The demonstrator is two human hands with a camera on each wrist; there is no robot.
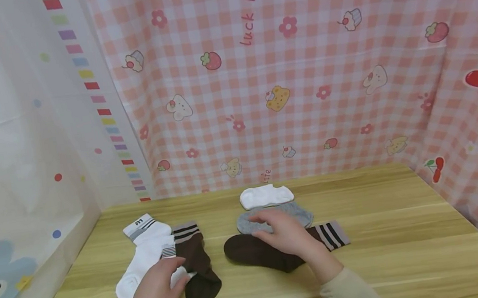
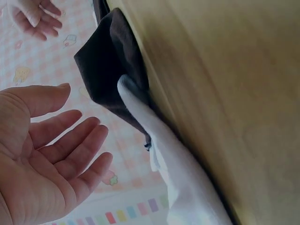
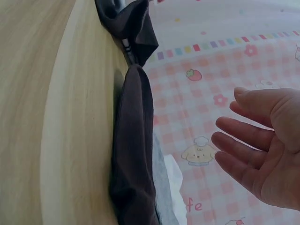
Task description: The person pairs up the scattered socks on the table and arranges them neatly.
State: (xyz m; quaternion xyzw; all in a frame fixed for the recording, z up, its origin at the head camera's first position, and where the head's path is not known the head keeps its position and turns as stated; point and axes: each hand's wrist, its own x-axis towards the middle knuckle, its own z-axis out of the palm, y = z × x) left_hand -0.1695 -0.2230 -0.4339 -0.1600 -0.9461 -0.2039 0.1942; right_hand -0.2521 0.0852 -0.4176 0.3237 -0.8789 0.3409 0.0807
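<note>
My left hand [image 1: 156, 293] hovers with loosely bent fingers over white crew socks at the left; nothing is in its grasp. One white sock [image 1: 142, 262] has a striped cuff with lettering; another lies partly hidden under the hand. Beside them is a dark brown sock [image 1: 195, 258] with a striped cuff, bunched up in the left wrist view. Above a second brown sock [image 1: 248, 253], lying flat, hangs my right hand [image 1: 283, 231], fingers relaxed and holding nothing. Behind that sock lie a grey ankle sock [image 1: 299, 211], partly covered by the hand, and a white ankle sock [image 1: 265, 197].
The socks lie on a wood-grain table [image 1: 398, 259]. A pink checked cloth [image 1: 323, 62] hangs along its back edge and right side. At the left hangs a white cloth [image 1: 18, 163] with coloured dots and a cartoon figure.
</note>
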